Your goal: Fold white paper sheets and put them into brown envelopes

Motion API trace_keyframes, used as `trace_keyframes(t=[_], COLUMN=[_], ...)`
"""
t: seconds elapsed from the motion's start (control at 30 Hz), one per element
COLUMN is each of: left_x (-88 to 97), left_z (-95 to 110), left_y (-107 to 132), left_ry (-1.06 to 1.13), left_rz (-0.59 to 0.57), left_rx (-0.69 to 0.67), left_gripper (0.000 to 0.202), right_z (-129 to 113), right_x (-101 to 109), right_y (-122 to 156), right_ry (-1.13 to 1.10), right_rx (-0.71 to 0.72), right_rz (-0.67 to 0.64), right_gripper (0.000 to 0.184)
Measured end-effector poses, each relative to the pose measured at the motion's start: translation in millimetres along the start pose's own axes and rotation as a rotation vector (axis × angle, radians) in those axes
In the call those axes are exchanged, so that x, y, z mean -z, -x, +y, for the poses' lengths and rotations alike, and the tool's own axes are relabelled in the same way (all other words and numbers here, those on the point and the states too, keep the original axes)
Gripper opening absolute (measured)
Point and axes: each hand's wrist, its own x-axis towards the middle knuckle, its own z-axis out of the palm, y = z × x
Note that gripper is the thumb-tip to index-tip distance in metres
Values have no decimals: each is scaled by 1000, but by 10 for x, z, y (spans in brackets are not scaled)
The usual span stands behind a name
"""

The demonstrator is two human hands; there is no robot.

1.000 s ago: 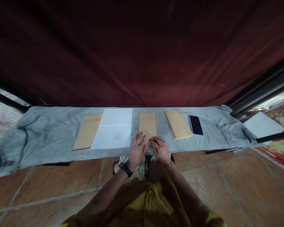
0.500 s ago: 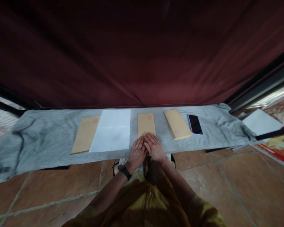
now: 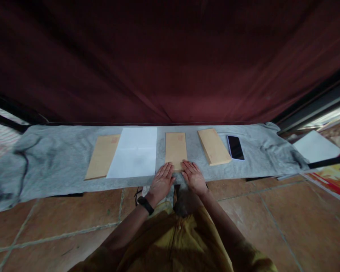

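Note:
A brown paper envelope [image 3: 176, 147] with a faint red mark lies straight in front of me on the grey cloth. My left hand [image 3: 162, 180] rests flat, fingers stretched out, at its lower left corner. At the lower right corner lies my right hand [image 3: 194, 177], its fingers also extended and touching the envelope's edge. To the left are white paper sheets [image 3: 136, 151], partly over another brown envelope or stack of envelopes [image 3: 102, 156]. On the right sits a thick stack of brown envelopes [image 3: 214, 146], turned at a slant.
Beside the envelope stack lies a phone [image 3: 235, 147] in a pale purple case. The grey cloth [image 3: 260, 151] covers a narrow table. Dark red fabric [image 3: 170, 75] hangs behind it. Paper and a colourful printed sheet [image 3: 328, 175] are at the far right.
My hands were together, overlapping on the envelope's lower end. Now they have moved apart to its two lower corners, and more of the envelope shows.

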Motion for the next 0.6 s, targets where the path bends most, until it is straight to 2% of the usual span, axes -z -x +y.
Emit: trace_keyframes(t=[0.23,0.6], left_x=[121,190], left_z=[-51,-44], left_y=[60,-104], left_ry=[28,163], left_rz=[-9,55], left_rx=[46,143], left_gripper=[46,29], right_z=[93,131], right_x=[51,-11], right_y=[114,62], right_ry=[3,-48], right_rx=[5,-55], right_rz=[28,160], right_gripper=[45,26])
